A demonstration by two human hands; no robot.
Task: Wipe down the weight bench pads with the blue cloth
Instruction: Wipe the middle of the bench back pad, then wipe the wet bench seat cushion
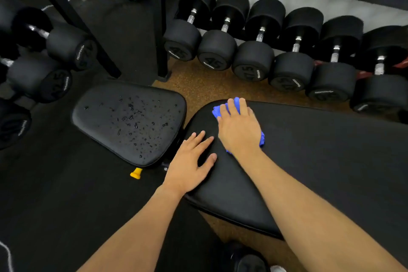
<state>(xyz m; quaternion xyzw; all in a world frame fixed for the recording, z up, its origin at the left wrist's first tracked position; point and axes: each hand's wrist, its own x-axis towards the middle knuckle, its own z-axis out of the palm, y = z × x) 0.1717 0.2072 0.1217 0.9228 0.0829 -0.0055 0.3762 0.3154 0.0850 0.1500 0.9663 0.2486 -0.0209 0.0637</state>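
Pressing the blue cloth (216, 111) down on the back pad (320, 161) with the right hand (239, 127): palm flat, fingers straight and close together, gripping nothing, simply bearing on the bunched cloth. Blue showing past the fingertips and at the little-finger side, close to the pad's rounded narrow end and just inside its far edge. Resting the left hand (189, 165) on the same pad at its near-left rim, fingers straight and spread, holding nothing, just beside the right wrist.

To the right of both hands, a long bare stretch of that pad. Left of its narrow end, across a slim gap, the seat pad (130, 121), dotted with water droplets; under its near edge, a yellow knob (136, 173). Beyond the back pad's far edge, a strip of brown speckled floor (198, 86), then a row of black dumbbells (254, 62) lined up along it.
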